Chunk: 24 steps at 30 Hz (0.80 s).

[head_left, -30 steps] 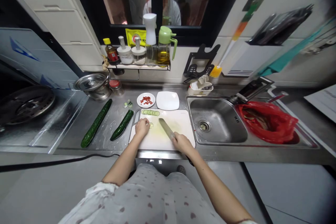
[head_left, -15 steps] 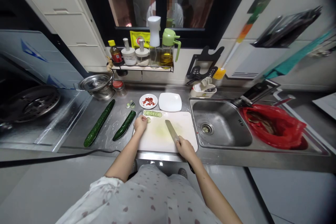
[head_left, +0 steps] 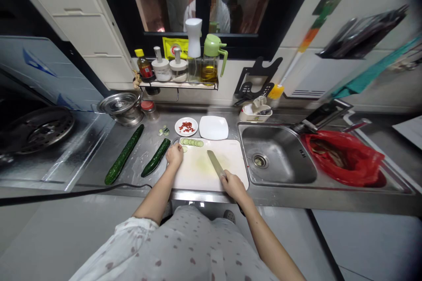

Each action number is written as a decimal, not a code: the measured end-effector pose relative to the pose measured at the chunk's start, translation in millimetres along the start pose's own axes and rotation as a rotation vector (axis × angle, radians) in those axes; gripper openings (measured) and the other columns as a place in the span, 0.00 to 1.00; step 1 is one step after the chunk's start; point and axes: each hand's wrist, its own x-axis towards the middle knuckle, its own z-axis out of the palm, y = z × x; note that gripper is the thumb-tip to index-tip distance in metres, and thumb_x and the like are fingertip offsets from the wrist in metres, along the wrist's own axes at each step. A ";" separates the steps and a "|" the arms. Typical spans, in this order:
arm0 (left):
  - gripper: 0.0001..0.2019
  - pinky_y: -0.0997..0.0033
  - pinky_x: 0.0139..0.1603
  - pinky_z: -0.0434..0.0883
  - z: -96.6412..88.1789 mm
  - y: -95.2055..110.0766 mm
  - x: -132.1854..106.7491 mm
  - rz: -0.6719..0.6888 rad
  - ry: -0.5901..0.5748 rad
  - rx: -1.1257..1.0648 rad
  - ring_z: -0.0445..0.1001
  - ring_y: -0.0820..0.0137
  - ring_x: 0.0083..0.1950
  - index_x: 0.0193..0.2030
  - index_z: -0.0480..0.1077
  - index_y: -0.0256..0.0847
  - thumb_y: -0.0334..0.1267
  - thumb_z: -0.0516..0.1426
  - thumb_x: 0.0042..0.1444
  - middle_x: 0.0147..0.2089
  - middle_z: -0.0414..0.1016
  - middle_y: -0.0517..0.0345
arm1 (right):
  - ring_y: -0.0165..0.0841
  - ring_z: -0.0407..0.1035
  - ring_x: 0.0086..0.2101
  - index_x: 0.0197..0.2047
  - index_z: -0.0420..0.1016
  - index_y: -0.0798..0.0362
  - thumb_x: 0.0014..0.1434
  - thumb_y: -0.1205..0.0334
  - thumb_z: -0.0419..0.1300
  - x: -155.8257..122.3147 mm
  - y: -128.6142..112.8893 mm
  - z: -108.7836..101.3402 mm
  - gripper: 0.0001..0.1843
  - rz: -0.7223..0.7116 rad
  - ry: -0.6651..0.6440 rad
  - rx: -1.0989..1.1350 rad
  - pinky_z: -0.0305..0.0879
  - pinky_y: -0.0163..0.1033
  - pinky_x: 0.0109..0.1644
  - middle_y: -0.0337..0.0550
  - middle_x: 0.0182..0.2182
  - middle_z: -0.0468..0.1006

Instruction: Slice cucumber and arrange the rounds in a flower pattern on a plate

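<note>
On the white cutting board (head_left: 191,180), a row of overlapping cucumber slices (head_left: 192,142) lies along the far left edge. My left hand (head_left: 174,155) is at the board's left side, fingers curled together at a single cucumber slice (head_left: 185,149) just below that row; the fingertips partly cover it. In my right hand (head_left: 233,185) is a kitchen knife (head_left: 215,162), its blade lying low over the board and pointing away to the left. A cut piece of cucumber (head_left: 156,158) and a longer whole cucumber (head_left: 125,154) rest on the steel counter to the left.
Behind the board stand a plate of chopped red pieces (head_left: 178,132) and a white square plate (head_left: 213,127). Cucumber scraps (head_left: 164,131) lie nearby. To the right are the sink (head_left: 280,171) and a red plastic bag (head_left: 359,167). A lidded steel pot (head_left: 127,112) stands back left.
My left hand has shifted slightly left, and the single cucumber slice has moved a little left with it. The right hand and knife have stayed nearly in place.
</note>
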 end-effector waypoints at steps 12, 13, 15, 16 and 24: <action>0.13 0.65 0.49 0.66 1.8 24.7 -3.5 0.182 0.017 -0.045 0.72 0.60 0.51 0.47 0.75 0.47 0.44 0.53 0.60 0.49 0.75 0.51 | 0.35 0.72 0.41 0.50 0.67 0.52 0.68 0.59 0.44 -4.8 -4.8 -5.0 0.14 0.044 0.003 0.015 0.50 0.35 0.34 0.47 0.41 0.79; 0.13 0.65 0.50 0.65 2.7 31.0 -2.9 0.215 0.005 -0.041 0.71 0.60 0.52 0.48 0.75 0.47 0.43 0.53 0.60 0.49 0.75 0.51 | 0.35 0.72 0.40 0.50 0.67 0.52 0.68 0.59 0.44 -5.6 -4.6 -4.5 0.14 0.047 0.007 0.021 0.49 0.35 0.34 0.47 0.40 0.79; 0.15 0.64 0.52 0.64 5.2 43.5 -1.4 0.274 -0.027 -0.016 0.70 0.59 0.54 0.50 0.74 0.47 0.43 0.53 0.59 0.51 0.74 0.50 | 0.34 0.72 0.40 0.49 0.67 0.51 0.68 0.59 0.44 -7.0 -3.8 -2.9 0.14 0.050 0.016 0.033 0.48 0.35 0.33 0.46 0.40 0.79; 0.16 0.63 0.53 0.64 6.7 49.3 -0.6 0.297 -0.046 0.003 0.69 0.58 0.54 0.51 0.74 0.47 0.43 0.53 0.59 0.51 0.74 0.50 | 0.34 0.72 0.40 0.49 0.67 0.51 0.68 0.59 0.44 -7.6 -3.2 -2.0 0.14 0.052 0.018 0.038 0.48 0.35 0.33 0.46 0.39 0.79; 0.20 0.57 0.56 0.62 22.1 73.7 4.1 0.365 -0.147 0.200 0.67 0.55 0.57 0.59 0.69 0.46 0.43 0.52 0.60 0.56 0.68 0.44 | 0.33 0.71 0.39 0.48 0.68 0.52 0.68 0.59 0.45 -13.8 5.5 5.3 0.14 0.084 0.026 0.081 0.47 0.35 0.33 0.45 0.38 0.79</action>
